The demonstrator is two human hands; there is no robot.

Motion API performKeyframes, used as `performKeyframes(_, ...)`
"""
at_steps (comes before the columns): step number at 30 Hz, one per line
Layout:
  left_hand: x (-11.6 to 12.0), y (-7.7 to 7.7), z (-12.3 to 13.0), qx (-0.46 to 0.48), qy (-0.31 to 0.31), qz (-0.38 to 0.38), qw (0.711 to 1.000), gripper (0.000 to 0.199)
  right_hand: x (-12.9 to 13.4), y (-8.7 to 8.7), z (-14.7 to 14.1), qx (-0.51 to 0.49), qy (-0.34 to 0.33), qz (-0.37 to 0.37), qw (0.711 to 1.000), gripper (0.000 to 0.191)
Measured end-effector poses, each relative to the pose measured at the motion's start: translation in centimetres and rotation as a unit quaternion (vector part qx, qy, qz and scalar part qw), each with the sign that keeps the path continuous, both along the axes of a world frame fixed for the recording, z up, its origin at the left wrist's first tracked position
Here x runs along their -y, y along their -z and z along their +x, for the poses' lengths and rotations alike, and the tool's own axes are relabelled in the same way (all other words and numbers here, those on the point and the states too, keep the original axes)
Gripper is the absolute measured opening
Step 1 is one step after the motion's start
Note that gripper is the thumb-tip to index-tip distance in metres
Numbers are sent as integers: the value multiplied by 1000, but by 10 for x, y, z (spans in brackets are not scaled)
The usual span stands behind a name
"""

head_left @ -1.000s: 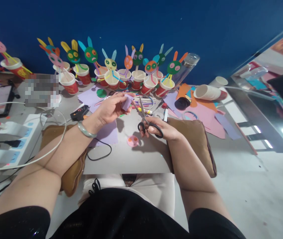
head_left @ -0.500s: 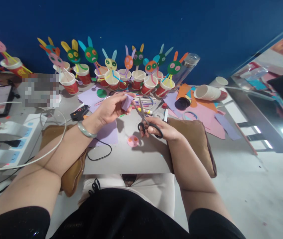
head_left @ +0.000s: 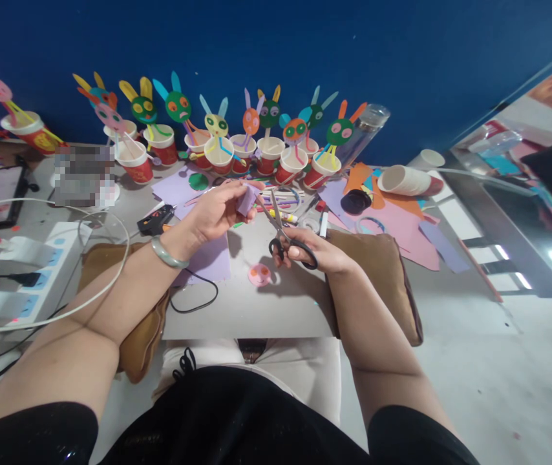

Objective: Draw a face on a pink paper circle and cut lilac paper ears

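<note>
Between the fingers of my left hand (head_left: pixel 220 210) is a small piece of purple paper (head_left: pixel 247 201), held up above the table. My right hand (head_left: pixel 312 252) grips black-handled scissors (head_left: pixel 280 231), their blades spread and pointing up toward the paper. The blade tips are close to the paper's right edge; whether they touch it I cannot tell. Below the scissors a pink paper disc (head_left: pixel 259 275) with orange eyes lies on the table. A larger purple sheet (head_left: pixel 208 258) lies beneath my left wrist.
Paper cups (head_left: pixel 218 156) with paper rabbit figures line the back by the blue wall. A glue gun (head_left: pixel 156 220) and a power strip (head_left: pixel 46 274) with cables are on the left. Brown cushions (head_left: pixel 377 278) lie under both forearms. Coloured paper (head_left: pixel 392 226) and stacked cups (head_left: pixel 404 179) are at right.
</note>
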State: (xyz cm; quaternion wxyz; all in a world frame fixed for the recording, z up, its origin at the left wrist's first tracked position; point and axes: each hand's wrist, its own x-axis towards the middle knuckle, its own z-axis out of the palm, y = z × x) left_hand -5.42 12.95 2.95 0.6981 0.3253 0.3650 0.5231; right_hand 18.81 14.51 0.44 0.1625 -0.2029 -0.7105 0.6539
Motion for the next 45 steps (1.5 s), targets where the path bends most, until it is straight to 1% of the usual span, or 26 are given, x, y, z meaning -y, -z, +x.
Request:
performKeyframes(8, -1, 2, 0, -15, 1, 15, 1000, 15, 1, -1, -1, 7, 2, 0, 1000, 58)
performKeyframes(14, -2, 5, -1, -9, 7, 23, 1000, 17, 1, -2, -1, -1, -1, -1, 1000, 56)
performKeyframes(22, -2, 3, 0, -7, -3, 18, 1000, 16, 1, -3, -1, 3, 0, -3, 1000, 58)
performKeyframes(33, -2, 4, -1, -2, 3, 20, 1000, 17, 2, -4, -2, -10, -1, -3, 1000, 56)
performKeyframes(45, -2, 4, -2, -7, 1, 14, 1000, 17, 2, -4, -2, 3, 6, -9, 1000, 59)
